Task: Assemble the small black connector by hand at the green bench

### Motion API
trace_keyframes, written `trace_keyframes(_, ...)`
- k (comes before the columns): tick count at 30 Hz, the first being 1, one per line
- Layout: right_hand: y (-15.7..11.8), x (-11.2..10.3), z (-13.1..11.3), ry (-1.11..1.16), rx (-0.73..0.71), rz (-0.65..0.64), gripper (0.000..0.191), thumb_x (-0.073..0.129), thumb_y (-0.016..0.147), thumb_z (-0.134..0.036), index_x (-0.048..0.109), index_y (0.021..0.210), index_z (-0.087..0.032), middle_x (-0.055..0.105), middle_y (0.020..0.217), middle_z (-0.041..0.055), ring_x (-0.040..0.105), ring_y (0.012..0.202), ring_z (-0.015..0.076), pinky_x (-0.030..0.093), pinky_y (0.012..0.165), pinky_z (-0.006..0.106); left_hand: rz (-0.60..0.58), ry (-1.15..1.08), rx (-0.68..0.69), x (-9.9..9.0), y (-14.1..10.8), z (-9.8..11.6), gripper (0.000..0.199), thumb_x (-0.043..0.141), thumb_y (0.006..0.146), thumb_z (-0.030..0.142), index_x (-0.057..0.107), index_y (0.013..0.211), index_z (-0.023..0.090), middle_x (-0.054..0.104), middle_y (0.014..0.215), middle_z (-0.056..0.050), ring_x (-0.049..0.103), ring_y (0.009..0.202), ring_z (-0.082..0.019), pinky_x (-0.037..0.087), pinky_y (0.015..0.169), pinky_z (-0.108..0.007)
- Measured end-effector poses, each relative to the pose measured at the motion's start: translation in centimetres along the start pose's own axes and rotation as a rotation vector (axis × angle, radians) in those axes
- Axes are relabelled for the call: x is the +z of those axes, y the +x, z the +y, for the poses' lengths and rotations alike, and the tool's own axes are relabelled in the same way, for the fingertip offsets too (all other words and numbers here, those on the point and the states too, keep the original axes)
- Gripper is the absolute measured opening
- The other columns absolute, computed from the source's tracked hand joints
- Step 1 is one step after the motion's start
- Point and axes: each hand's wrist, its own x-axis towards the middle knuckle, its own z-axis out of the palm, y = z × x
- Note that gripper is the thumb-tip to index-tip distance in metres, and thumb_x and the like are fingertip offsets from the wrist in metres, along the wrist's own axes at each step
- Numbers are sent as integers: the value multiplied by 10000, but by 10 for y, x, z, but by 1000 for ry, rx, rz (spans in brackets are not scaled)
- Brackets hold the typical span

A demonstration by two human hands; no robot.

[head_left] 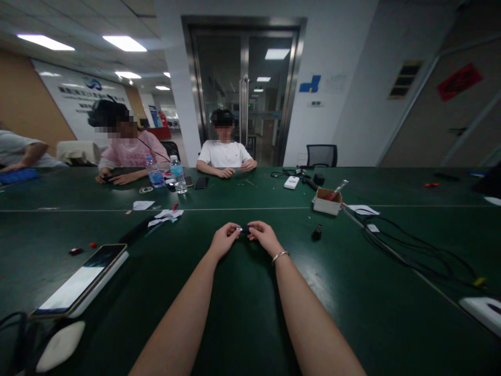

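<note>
In front of me, just above or on the green table [250, 292], both hands meet at a small black stick with a silver end [245, 230], which looks like a USB stick. My left hand [225, 239] pinches its silver end between thumb and fingers. The black end is gripped by the fingertips of my right hand [266, 238], whose wrist wears a silver bracelet. The fingers partly cover the stick. To the right lies a small black piece [317, 232], its kind unclear.
At left, a phone [84, 279] rests on a white box, near a white mouse-like object [60, 344]. Ahead stand water bottles [178, 175] and a small open box [327, 202]. Black cables [422, 250] run along the right. Two people sit across; another is partly visible far left.
</note>
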Motion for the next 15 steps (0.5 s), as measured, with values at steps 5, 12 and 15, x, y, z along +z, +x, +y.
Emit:
trace_keyframes(5, 0, -1, 1, -11, -2, -11, 179, 673, 730, -187, 639, 900, -144, 649, 653, 1, 645, 587, 106, 534, 557, 222, 13, 8, 16, -1, -2, 3, 281, 626, 741, 360, 638, 970, 197, 655, 852, -38, 615, 751, -151, 479, 711, -289)
trace_keyframes(12, 2, -1, 4, -13, -8, -19, 217, 680, 720, -209, 633, 917, -135, 646, 653, -2, 641, 576, 102, 528, 569, 226, -14, -8, 5, -1, 0, -1, 266, 571, 785, 411, 613, 922, 188, 631, 745, -13, 610, 674, -137, 472, 649, -273)
trace_keyframes(15, 2, -1, 3, -10, -9, -24, 192, 655, 732, -182, 629, 917, -133, 641, 646, -7, 635, 566, 95, 523, 564, 220, -10, -2, 1, -2, 1, -2, 259, 600, 762, 378, 623, 935, 185, 641, 767, -21, 616, 691, -141, 477, 669, -282)
